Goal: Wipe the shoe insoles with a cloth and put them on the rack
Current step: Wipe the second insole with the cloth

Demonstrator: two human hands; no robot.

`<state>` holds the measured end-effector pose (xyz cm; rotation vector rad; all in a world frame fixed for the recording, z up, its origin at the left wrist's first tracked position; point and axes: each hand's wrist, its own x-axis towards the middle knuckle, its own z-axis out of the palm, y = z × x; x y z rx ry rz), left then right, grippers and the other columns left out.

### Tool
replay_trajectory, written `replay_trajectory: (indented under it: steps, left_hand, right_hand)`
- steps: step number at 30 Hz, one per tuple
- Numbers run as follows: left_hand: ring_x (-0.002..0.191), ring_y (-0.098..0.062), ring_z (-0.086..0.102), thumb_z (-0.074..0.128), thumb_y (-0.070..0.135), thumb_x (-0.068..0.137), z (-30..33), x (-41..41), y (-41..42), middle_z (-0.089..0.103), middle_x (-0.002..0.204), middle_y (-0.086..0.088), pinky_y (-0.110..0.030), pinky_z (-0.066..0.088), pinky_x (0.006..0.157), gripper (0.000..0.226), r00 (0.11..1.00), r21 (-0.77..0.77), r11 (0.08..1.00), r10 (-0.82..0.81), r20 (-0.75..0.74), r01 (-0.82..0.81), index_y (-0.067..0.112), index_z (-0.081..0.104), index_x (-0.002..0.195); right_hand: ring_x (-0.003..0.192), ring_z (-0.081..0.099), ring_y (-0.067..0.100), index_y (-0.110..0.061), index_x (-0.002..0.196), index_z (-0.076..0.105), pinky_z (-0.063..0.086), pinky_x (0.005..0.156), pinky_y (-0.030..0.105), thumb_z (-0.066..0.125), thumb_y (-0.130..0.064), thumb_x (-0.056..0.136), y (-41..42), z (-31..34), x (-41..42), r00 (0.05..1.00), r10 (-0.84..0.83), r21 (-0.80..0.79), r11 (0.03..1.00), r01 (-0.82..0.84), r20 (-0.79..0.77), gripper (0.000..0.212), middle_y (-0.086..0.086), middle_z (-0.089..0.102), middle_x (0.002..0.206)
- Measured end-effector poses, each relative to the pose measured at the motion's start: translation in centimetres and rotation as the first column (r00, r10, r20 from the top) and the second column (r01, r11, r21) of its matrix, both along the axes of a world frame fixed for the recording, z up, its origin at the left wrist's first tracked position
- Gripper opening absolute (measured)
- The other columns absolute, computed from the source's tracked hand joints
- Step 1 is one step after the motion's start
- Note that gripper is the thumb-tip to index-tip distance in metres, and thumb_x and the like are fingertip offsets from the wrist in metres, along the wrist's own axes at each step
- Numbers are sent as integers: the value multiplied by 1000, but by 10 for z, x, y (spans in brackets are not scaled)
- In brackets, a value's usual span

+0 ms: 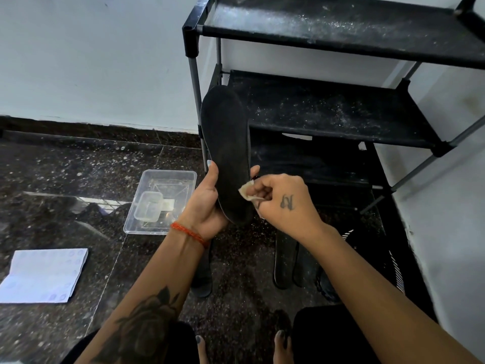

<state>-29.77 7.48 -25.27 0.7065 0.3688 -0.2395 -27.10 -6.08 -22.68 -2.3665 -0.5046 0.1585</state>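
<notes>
Mid-wipe, first stage by the look of it: left hand (207,203) is curled round the heel end of one black insole (225,153), holding it upright with the toe end pointing far, in front of the rack's left leg. Right hand (278,200) has its fingers bunched, pinching a small beige cloth (246,194) against the insole's right edge near the heel. Rack (328,111) sits far right with two shelves in clear view, both dusty and with no insoles on them, so nothing is placed yet as far as I can see; a lower tier is too dark to judge. Left to do: finish this insole, shelve it, then the ones on the floor. Count: 1 insole in hand; on the floor near the knees, 1 dark insole (202,274) under the left forearm and 2 side by side (286,261) under the right forearm, so 4 that I can make out; a striped dark thing further right is unclear. 1 cloth. 1 rack. Also 1 clear plastic tray (170,179) on the floor to the left with 1 smaller clear box (148,210) inside it, and 1 white sheet pack (44,274) near left
</notes>
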Motion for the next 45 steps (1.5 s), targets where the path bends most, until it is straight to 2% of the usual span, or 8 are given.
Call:
replay_trajectory:
  steps: [5, 11, 15, 22, 29, 37, 41, 45]
  left_hand:
    - [109, -21, 61, 17, 60, 94, -3, 2, 3, 67, 115, -6, -39, 51, 91, 70, 1000, -1, 1000, -8, -5, 8, 9, 47, 131]
    - [112, -23, 61, 20, 60, 94, -3, 3, 2, 57, 130, -11, -38, 51, 92, 74, 1000, -15, 1000, -9, -10, 9, 4, 46, 134]
    - [114, -25, 58, 21, 57, 95, -3, 3, 3, 60, 124, -13, -41, 46, 96, 69, 999, -10, 1000, -1, -38, 0, 4, 48, 130]
    - [99, -31, 65, 35, 40, 99, -12, 1, -2, 65, 116, -19, -42, 56, 85, 49, 993, 82, 994, 82, -90, -74, 5, 51, 129]
    - [87, -27, 64, 36, 25, 102, -22, -13, -18, 66, 100, -15, -50, 51, 89, 24, 994, 312, 948, 89, -71, -63, 14, 57, 105]
    - [77, -19, 63, 45, 4, 97, -74, -18, -25, 65, 89, -9, -26, 53, 57, 16, 953, 527, 848, 198, -230, -50, 9, 56, 108]
    - [98, -30, 64, 56, 5, 90, -133, -12, -17, 67, 106, -16, -45, 51, 91, 13, 900, 661, 749, 267, -345, 31, 15, 64, 95]
    - [103, -26, 62, 64, 18, 86, -179, -8, -16, 68, 105, -6, -35, 48, 94, 12, 814, 804, 567, 372, -446, 181, 18, 67, 98]
  right_hand:
    - [72, 62, 4, -20, 78, 75, 47, 56, 12, 64, 5, 71, -11, 18, -1, 893, 81, 119, 992, -31, -443, 28, -9, 68, 77]
    - [70, 61, 7, -22, 79, 73, 52, 68, 21, 66, 3, 71, -9, 10, 5, 962, 21, 134, 991, 16, -272, 27, -8, 64, 69]
    - [68, 57, 0, -18, 81, 71, 48, 55, 14, 63, 9, 75, -9, 17, -3, 758, 271, 196, 962, -191, -593, 29, -11, 61, 71]
    - [78, 61, 11, -9, 116, 60, 54, 74, 23, 56, 4, 85, -5, 11, 14, 836, -31, 497, 792, 355, -548, 33, 0, 62, 82]
    - [97, 64, 24, -14, 108, 64, 53, 88, 42, 59, -14, 87, 9, -22, 15, 786, -176, 386, 794, 469, -592, 21, 9, 67, 105]
    - [92, 58, 15, -16, 106, 66, 46, 77, 26, 63, -22, 85, 8, -84, 8, 789, -330, 147, 875, 462, -518, 22, 4, 65, 110]
    - [111, 57, 24, -19, 103, 68, 48, 94, 34, 66, -29, 82, 15, -129, 9, 738, -332, 77, 885, 460, -587, 24, 12, 58, 127]
    - [108, 57, 22, -17, 108, 66, 48, 89, 29, 64, -31, 85, 20, -180, 17, 704, -341, -3, 901, 434, -623, 27, 8, 61, 121]
